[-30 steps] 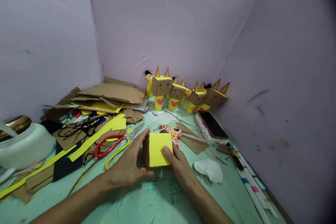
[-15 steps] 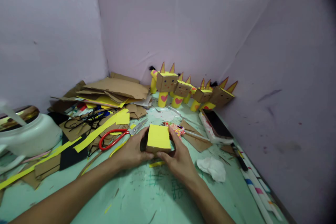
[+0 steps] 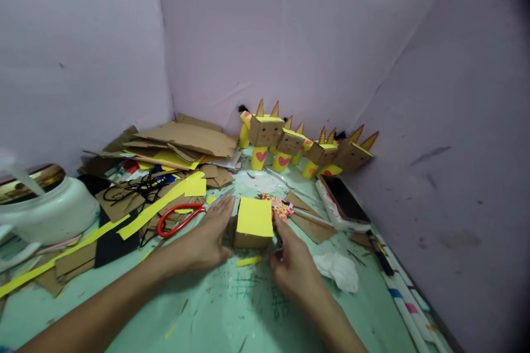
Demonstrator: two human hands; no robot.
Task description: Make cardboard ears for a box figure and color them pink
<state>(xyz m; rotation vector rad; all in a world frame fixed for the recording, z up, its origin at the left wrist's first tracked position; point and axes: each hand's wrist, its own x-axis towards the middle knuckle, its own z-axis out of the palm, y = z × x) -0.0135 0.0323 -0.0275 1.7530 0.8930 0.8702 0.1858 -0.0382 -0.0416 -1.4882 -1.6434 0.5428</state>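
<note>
A small cardboard box [image 3: 254,223] with a yellow paper top sits on the green table [image 3: 215,309] in front of me. My left hand [image 3: 209,240] is just left of it, fingers stretched out, with a narrow gap between. On the other side is my right hand [image 3: 292,262], its fingers apart and close to the box's right face. Part of the red-handled scissors [image 3: 180,220] lies behind my left hand, which covers some of the blades. A short yellow paper strip [image 3: 249,261] lies in front of the box.
Cardboard sheets [image 3: 186,138] and yellow strips [image 3: 165,204] are heaped at the left, beside a white pot [image 3: 53,215]. Cardboard animal figures [image 3: 265,132] line the back wall. A phone [image 3: 345,198], crumpled tissue [image 3: 339,270] and markers [image 3: 408,303] lie on the right.
Both hands have let go of the box and moved apart to either side. The box now rests on the table, where it was held between my fingers before.
</note>
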